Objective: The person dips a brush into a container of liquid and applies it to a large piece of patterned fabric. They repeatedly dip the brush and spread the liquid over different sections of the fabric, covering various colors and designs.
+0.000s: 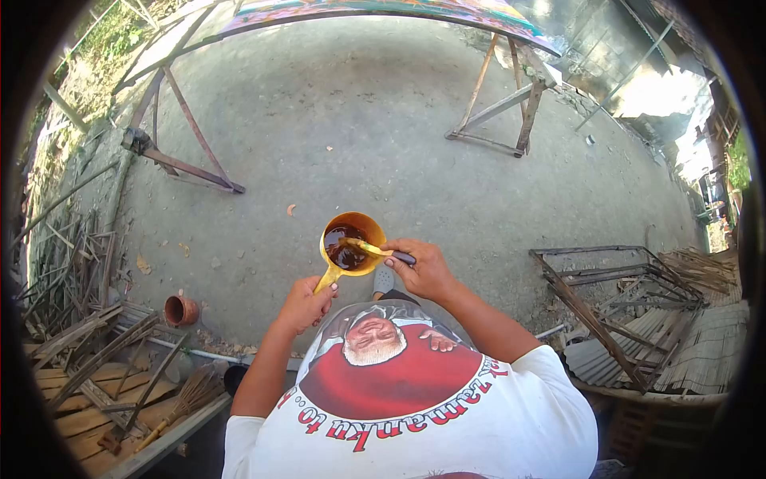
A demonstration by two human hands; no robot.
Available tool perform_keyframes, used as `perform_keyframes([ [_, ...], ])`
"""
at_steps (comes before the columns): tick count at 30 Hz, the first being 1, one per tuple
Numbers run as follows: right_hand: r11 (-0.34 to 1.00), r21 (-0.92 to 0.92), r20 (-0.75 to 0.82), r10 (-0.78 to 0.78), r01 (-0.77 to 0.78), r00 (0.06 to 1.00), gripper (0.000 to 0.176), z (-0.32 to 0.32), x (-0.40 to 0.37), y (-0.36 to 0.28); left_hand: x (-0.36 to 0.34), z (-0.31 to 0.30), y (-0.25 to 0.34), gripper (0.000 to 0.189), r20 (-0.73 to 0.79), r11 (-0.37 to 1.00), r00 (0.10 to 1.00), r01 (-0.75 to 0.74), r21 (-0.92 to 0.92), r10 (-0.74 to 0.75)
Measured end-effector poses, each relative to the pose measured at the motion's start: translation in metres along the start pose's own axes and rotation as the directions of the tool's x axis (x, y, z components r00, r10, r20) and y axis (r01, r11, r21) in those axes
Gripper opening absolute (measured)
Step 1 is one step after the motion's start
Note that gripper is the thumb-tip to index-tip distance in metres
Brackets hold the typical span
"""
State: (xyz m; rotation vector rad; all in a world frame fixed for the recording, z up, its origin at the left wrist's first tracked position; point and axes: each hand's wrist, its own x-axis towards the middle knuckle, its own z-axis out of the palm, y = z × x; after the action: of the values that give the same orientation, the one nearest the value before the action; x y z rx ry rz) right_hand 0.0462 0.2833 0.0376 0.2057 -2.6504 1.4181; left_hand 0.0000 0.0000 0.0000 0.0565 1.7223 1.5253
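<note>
My left hand (pixel 305 306) is closed around the handle of a yellow dipper (pixel 328 270), held out in front of my body. Dark brown liquid (pixel 341 252) partly fills the dipper, and its inner wall looks orange-brown. In my right hand (pixel 420 270) is a yellow tool with a dark handle (pixel 404 258), gripped near the dipper's right rim. The tool's far end reaches over the rim into the liquid, so I cannot make out its exact kind.
A brightly painted panel (pixel 383 11) rests on wooden trestles (pixel 511 108) at the far side. Scrap wood, a straw broom (pixel 187 397) and a brown pot (pixel 181 310) are at the left. A rusty frame (pixel 594 307) and corrugated sheets (pixel 614 359) lie right.
</note>
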Motion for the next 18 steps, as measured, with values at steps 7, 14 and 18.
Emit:
perform_keyframes([
  [7,0.997,0.038,-0.016,-0.061,0.061,0.998,0.023,-0.072,0.159,0.081,0.143,-0.004,0.096,0.025,-0.119,0.998,0.993,0.006,-0.054,-0.013],
  [14,0.991,0.115,-0.035,-0.06,0.064,0.998,0.022,-0.106,0.29,0.129,0.254,-0.036,0.171,0.026,-0.137,0.992,0.99,-0.003,-0.123,-0.014],
  [18,0.953,0.279,-0.018,0.132,-0.121,0.991,0.022,-0.108,0.362,0.17,0.328,-0.076,0.205,0.025,-0.121,0.995,0.993,-0.012,-0.096,0.0],
])
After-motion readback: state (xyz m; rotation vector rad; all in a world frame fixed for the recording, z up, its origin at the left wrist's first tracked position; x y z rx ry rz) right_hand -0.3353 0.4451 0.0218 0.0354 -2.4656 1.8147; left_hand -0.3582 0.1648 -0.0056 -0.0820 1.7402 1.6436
